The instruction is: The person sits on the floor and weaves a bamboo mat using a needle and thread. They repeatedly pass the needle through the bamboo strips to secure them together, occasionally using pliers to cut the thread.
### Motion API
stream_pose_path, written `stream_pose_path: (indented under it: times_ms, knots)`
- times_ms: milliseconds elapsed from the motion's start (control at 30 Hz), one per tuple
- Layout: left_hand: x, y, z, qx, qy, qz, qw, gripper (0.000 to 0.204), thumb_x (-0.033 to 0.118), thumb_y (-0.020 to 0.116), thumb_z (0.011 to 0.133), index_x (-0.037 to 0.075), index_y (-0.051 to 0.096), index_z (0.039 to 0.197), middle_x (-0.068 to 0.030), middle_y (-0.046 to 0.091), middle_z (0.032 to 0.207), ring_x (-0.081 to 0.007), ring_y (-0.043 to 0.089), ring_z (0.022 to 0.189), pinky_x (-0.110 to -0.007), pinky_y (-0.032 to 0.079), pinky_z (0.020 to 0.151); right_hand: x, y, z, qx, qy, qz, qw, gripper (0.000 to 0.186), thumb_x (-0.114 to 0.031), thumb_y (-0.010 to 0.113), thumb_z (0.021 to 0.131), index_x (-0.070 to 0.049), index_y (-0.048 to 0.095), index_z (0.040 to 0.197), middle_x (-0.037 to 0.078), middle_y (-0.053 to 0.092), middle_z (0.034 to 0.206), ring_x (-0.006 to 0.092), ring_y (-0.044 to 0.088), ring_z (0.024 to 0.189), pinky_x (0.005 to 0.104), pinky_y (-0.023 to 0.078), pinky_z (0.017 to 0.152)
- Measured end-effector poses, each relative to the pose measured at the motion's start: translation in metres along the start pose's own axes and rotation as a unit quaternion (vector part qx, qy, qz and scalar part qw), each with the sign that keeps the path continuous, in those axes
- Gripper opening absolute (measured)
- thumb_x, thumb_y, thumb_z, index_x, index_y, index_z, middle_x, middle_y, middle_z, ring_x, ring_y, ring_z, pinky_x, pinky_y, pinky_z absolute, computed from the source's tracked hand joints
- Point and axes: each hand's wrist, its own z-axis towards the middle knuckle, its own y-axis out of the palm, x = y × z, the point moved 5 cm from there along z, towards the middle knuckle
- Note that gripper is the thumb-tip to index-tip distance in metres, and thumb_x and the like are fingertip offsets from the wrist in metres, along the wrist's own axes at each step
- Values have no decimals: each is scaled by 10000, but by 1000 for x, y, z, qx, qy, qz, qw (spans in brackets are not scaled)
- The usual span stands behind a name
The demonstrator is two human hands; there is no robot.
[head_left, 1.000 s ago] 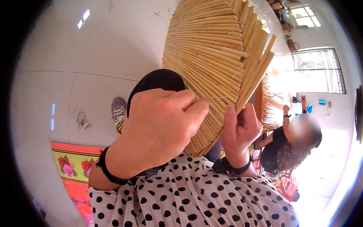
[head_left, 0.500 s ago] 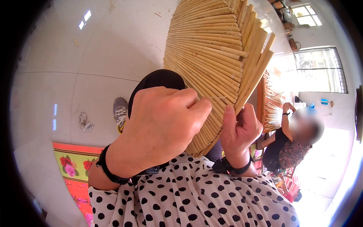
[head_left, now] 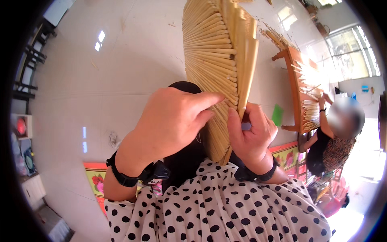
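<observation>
A curved panel of thin, pale, peeled sticks (head_left: 209,52) stands in front of me, its stick ends packed closely in a row. Longer sticks (head_left: 249,60) run along its right edge. My right hand (head_left: 254,133) grips that edge low down, thumb on the near face and fingers behind. At the panel's left side is my left hand (head_left: 169,117), its index finger stretched to the sticks and the other fingers curled. A fine pale thread (head_left: 215,107) runs from the sticks into this hand, and a loose loop hangs below the thumb. The curled fingertips are hidden.
On the right, a person (head_left: 332,139) works at a brown wooden table (head_left: 292,74) spread with sticks. A green piece (head_left: 277,115) lies on the floor near it. Floral mats (head_left: 94,177) lie beside me; dark benches (head_left: 28,76) line the far left.
My left hand has gone from a pinch on the thread to an outstretched index finger at the sticks. The panel has turned more upright, and the view has shifted. My right hand keeps its grip.
</observation>
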Motion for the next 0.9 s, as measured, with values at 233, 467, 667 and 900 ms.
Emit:
stream_pose_path:
  times_ms: [233, 467, 667, 900]
  knots:
    - [-4, -2, 5, -91, -83, -37, 992, 287, -16, 678, 790, 52, 707, 1068, -122, 616, 662, -208, 529, 498, -291, 422, 503, 4, 4, -3, 25, 10, 59, 998, 199, -79, 760, 746, -19, 583, 814, 55, 556, 620, 204, 550, 470, 300, 434, 422]
    - [2, -6, 11, -139, -110, -14, 984, 311, -26, 664, 815, 47, 690, 1116, -126, 624, 678, -189, 583, 543, -275, 450, 538, 9, 4, -14, 28, -35, 134, 990, 351, -41, 747, 691, 64, 626, 1003, 150, 645, 865, 241, 633, 640, 306, 524, 548]
    - [10, -5, 7, -164, -140, 42, 976, 294, -24, 663, 835, 31, 685, 1124, -124, 676, 758, -173, 631, 606, -260, 481, 582, 25, 4, -27, -3, -13, 266, 964, 539, -46, 772, 668, 100, 600, 1158, 184, 598, 989, 284, 613, 755, 336, 545, 633]
    - [10, -3, 3, -140, -145, 26, 979, 256, -16, 680, 837, 21, 697, 1090, -109, 720, 842, -165, 657, 643, -250, 510, 619, 36, 10, -32, 17, -13, 335, 942, 512, -62, 776, 693, 76, 622, 1161, 173, 603, 995, 246, 621, 751, 315, 536, 630]
